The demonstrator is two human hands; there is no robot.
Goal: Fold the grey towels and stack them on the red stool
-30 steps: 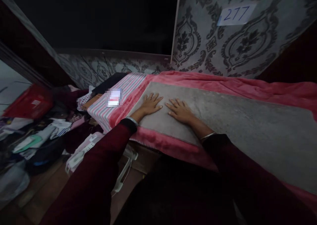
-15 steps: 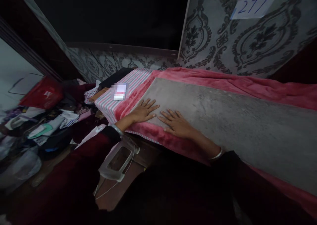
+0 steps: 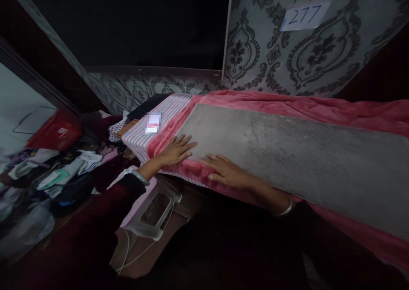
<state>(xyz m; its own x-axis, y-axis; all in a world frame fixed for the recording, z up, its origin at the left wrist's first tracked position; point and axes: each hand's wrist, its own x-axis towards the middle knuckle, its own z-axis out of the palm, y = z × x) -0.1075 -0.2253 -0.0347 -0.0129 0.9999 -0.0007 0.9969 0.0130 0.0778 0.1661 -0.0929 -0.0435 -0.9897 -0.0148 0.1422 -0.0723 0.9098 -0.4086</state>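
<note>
Hands: two, both mine, palms down and unclenched.
Left hand (image 3: 175, 150): laid flat, fingers spread, at the near left corner of the grey cloth.
Right hand (image 3: 225, 170): fingers nearly together, at the cloth's near edge, just beside the left but apart from it; how firmly it presses I cannot tell.
Grey cloth (image 3: 287, 153): one, long, spread flat on the pink blanket, stretching away to my right.
Pink blanket (image 3: 287, 100): one, showing along the cloth's far, left and near edges, wrinkled at the back.
Striped sheet (image 3: 137, 140): one, sticking out from under the blanket on the left, with one pixelated item (image 3: 153, 124) on it.
Bracelets: two, one on each wrist.
Stool (image 3: 145, 211): one, pink and white, below my left wrist.
Floor, left: one red basket (image 3: 59, 132) near heaped clothes, too many to count.
Wall: one big dark screen (image 3: 143, 26); one paper (image 3: 306, 15) reading 277.
</note>
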